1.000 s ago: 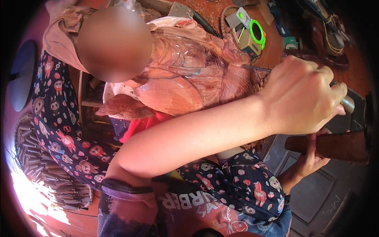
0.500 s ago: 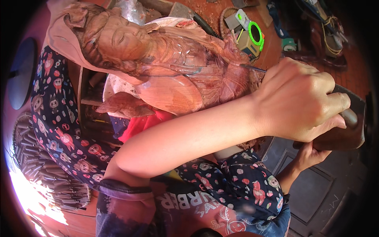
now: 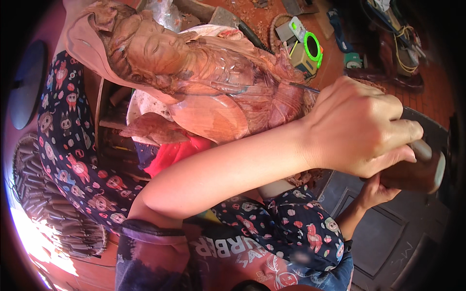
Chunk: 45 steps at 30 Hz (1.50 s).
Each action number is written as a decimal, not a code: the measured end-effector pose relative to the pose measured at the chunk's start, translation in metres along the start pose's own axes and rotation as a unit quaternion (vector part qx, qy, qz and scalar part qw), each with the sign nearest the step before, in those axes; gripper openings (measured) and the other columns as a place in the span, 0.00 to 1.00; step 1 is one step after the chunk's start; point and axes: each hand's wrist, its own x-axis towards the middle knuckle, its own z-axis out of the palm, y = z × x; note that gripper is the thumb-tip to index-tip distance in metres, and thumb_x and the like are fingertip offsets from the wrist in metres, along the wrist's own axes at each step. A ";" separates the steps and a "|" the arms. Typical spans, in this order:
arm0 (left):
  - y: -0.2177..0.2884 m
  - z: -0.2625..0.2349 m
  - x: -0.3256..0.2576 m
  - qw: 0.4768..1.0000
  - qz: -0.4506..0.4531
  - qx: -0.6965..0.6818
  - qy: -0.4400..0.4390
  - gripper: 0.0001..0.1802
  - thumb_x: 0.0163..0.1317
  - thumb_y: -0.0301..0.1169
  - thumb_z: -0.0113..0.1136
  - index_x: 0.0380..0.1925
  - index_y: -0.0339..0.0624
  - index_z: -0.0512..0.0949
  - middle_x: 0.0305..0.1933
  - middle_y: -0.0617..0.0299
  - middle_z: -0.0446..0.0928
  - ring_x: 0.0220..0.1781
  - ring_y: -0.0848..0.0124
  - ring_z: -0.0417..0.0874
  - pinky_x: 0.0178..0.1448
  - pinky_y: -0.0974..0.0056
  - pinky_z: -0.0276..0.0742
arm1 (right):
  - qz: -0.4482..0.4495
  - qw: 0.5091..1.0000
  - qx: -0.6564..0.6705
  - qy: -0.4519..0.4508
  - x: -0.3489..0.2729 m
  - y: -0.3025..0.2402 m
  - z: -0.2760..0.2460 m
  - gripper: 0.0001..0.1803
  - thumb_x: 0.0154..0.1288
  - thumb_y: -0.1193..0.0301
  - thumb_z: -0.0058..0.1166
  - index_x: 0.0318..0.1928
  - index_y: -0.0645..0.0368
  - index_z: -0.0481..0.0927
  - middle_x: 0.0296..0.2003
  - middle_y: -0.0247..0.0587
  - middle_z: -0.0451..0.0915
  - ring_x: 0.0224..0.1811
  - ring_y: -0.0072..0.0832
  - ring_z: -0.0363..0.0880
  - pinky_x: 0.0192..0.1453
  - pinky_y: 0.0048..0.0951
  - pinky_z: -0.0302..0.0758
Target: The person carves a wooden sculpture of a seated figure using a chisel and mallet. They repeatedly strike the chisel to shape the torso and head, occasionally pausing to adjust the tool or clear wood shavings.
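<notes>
A reddish-brown carved wooden statue [image 3: 206,72] lies on its back, with its head at the upper left and its robed body running right. My left hand [image 3: 361,128] is closed around a chisel [image 3: 303,87]. The thin dark blade of this tool points left onto the lower robe, and the rounded handle end sticks out below my fist. My right hand [image 3: 377,193], partly hidden under the left, grips a dark brown wooden mallet [image 3: 412,173]. The mallet's block sits close to the chisel handle's end; whether they touch, I cannot tell.
A round basket [image 3: 58,208] at the left holds many dark-handled tools. Red and white cloths [image 3: 179,154] lie under the statue. A green-ringed device [image 3: 312,46] on a small box stands at upper right. Wood shavings scatter the floor. A dark panel [image 3: 374,228] lies at lower right.
The mallet has swung lower and turned a little relative to the chisel handle. My left hand with the chisel appears slightly farther left, and the statue slightly farther right at its head.
</notes>
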 end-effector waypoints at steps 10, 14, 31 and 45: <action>0.000 -0.008 -0.004 0.990 0.044 -0.120 0.068 0.16 0.45 0.49 0.67 0.30 0.55 0.82 0.17 0.66 0.69 0.18 0.64 0.76 0.19 0.60 0.66 | 0.042 0.991 0.122 0.031 0.002 -0.001 -0.012 0.28 0.61 0.79 0.57 0.61 0.62 0.67 0.57 0.42 0.72 0.58 0.30 0.73 0.64 0.32 0.69; 0.001 -0.010 -0.006 0.989 0.046 -0.118 0.073 0.15 0.44 0.49 0.68 0.29 0.55 0.82 0.17 0.66 0.68 0.18 0.64 0.75 0.19 0.60 0.66 | 0.092 0.948 0.299 0.064 0.003 -0.004 -0.015 0.27 0.62 0.78 0.56 0.61 0.62 0.67 0.56 0.41 0.72 0.58 0.30 0.73 0.64 0.32 0.70; 0.005 -0.009 -0.008 0.996 0.052 -0.077 0.020 0.16 0.49 0.51 0.64 0.25 0.52 0.79 0.19 0.64 0.69 0.21 0.64 0.79 0.21 0.59 0.70 | 0.122 0.930 0.345 0.034 0.011 -0.017 -0.007 0.25 0.61 0.78 0.56 0.59 0.62 0.68 0.53 0.42 0.74 0.55 0.29 0.75 0.60 0.31 0.71; -0.001 -0.008 -0.004 0.987 0.049 -0.129 0.083 0.15 0.48 0.50 0.65 0.27 0.54 0.80 0.17 0.66 0.67 0.18 0.63 0.76 0.19 0.59 0.67 | 0.061 0.976 0.202 0.046 0.022 -0.023 -0.017 0.24 0.57 0.80 0.57 0.56 0.63 0.71 0.49 0.43 0.76 0.51 0.27 0.75 0.56 0.30 0.72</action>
